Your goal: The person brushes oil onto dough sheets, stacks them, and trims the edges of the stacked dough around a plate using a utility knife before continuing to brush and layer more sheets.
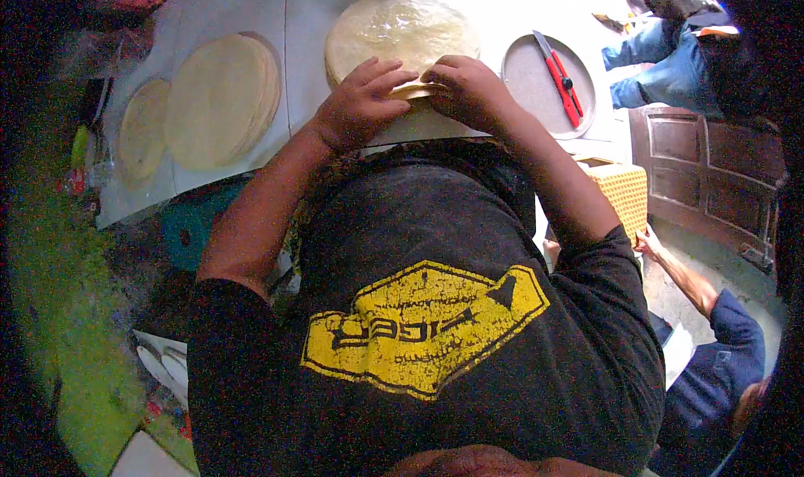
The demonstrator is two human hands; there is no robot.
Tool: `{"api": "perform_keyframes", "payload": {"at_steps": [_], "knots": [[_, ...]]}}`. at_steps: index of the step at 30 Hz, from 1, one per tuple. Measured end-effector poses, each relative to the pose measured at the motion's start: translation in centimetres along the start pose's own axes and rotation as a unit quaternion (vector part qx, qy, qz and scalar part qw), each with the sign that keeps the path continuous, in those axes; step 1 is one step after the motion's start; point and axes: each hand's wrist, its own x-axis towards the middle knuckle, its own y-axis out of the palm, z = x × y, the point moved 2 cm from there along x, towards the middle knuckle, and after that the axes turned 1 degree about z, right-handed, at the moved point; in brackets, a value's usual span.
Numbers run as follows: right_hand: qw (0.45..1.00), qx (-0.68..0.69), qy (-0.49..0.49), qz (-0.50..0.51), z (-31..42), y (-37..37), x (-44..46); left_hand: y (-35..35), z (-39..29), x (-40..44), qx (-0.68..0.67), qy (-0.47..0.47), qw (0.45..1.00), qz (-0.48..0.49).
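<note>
A stack of thin round dough sheets (402, 33), shiny on top, lies on the white table in front of me. At its near edge my left hand (368, 100) has its fingers bent over the rim. My right hand (469, 92) is close beside it, with fingertips at the same edge. Between the two hands the edge of a sheet looks slightly raised. Whether either hand pinches it is hidden by the fingers.
Two more round stacks (222, 100) (144, 134) lie on the table (306, 25) at left. A red-handled knife (563, 83) rests on a round grey plate (536, 113) at right. Beyond are a yellow patterned box (621, 196), a person in dark blue (712, 368) and another in jeans (662, 67).
</note>
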Motion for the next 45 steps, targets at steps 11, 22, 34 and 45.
{"api": "perform_keyframes", "payload": {"at_steps": [11, 22, 34, 45], "knots": [[0.998, -0.042, -0.043, -0.014, 0.1, 0.5, -0.1, -0.1, 0.9, 0.4, 0.06, 0.009, 0.998, 0.03], [0.995, -0.072, -0.054, -0.034, 0.6, 0.1, 0.1, -0.3, 0.1, -0.5, 0.049, 0.013, 0.998, -0.027], [0.996, -0.043, -0.071, 0.011, 1.1, -0.6, -0.4, -1.6, -0.6, -1.0, 0.065, -0.013, 0.997, -0.035], [0.993, -0.031, -0.078, -0.082, 4.7, -2.0, -2.0, -5.4, -2.7, -7.5, -0.017, -0.155, 0.988, -0.013]]}}
